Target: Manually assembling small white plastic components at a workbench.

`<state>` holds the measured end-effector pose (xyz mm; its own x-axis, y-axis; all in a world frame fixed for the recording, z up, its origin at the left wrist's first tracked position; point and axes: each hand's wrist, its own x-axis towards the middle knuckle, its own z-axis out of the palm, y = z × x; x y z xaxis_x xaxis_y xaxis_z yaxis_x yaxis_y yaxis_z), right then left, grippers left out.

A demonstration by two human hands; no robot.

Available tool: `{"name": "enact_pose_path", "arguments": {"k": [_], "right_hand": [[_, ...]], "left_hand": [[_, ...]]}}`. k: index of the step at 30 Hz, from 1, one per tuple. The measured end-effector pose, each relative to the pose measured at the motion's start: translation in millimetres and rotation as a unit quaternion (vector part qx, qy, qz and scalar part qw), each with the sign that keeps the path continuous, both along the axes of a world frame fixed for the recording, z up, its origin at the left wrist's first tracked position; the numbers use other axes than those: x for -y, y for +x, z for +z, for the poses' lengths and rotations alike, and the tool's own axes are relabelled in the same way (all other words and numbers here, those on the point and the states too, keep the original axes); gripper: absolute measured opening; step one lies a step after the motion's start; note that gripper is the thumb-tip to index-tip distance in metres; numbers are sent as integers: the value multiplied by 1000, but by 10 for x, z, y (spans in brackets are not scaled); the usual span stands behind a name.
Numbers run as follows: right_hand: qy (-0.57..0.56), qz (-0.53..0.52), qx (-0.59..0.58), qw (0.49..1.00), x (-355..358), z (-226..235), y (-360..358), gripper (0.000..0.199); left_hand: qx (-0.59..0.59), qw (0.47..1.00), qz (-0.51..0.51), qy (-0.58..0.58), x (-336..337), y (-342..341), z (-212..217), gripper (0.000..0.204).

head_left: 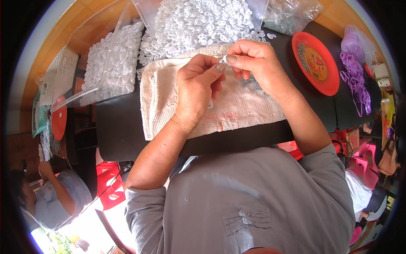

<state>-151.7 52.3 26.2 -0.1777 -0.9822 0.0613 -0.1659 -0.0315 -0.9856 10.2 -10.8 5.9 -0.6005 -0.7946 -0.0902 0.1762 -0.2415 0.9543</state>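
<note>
My left hand [196,86] and my right hand [256,61] meet above a cream towel [241,106] spread on a black table [118,127]. Both pinch one small white plastic piece [223,59] between their fingertips. Just beyond the hands lies a big heap of small white plastic rings [203,23] on a clear plastic bag. A small dark bunch of parts [253,83] rests on the towel under my right hand. One white ring [210,104] shows on the towel below my left palm.
A second clear bag of white pieces [112,59] lies at the left. A red plate [316,62] sits at the right, with purple plastic loops [355,76] beyond it. Another person in a grey top [59,197] sits at lower left beside red stools [112,182].
</note>
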Motion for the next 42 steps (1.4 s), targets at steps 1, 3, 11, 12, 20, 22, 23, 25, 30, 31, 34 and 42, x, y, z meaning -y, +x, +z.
{"name": "enact_pose_path", "arguments": {"k": [1, 3, 11, 12, 20, 22, 23, 25, 30, 31, 34, 42], "right_hand": [[0, 1, 0, 1000, 2, -10, 12, 14], [16, -5, 24, 1000, 6, -33, 28, 14], [13, -4, 35, 999, 15, -86, 47, 15], [15, -10, 39, 999, 15, -80, 49, 15], [21, -35, 46, 998, 14, -79, 41, 15], [24, -34, 43, 998, 18, -86, 42, 16], [31, -34, 43, 998, 22, -89, 43, 16], [38, -34, 43, 998, 31, -92, 34, 16], [59, -27, 58, 996, 36, -80, -11, 15], [59, -27, 57, 996, 35, -81, -19, 15], [56, -22, 56, 997, 34, -77, -18, 15], [46, -39, 75, 995, 34, -120, 64, 15]], "left_hand": [[-2, 1000, 2, 0, 3, 1, -4, 8], [2, 1000, 2, -4, 8, 8, -4, 8], [25, 1000, -13, 6, 52, 20, 1, 8], [19, 1000, -10, 7, 50, 16, -5, 8], [19, 1000, -1, -1, 31, 3, -1, 10], [12, 1000, -1, 7, 33, 1, -14, 10], [12, 1000, 0, 7, 37, 0, -16, 10], [14, 1000, -2, 15, 44, -2, -18, 10], [20, 1000, -6, 18, 55, 10, 22, 11], [20, 1000, -8, 21, 56, 11, 26, 11], [32, 999, -9, 19, 49, 8, 28, 11], [41, 999, 3, 10, 26, -1, -14, 10]]}}
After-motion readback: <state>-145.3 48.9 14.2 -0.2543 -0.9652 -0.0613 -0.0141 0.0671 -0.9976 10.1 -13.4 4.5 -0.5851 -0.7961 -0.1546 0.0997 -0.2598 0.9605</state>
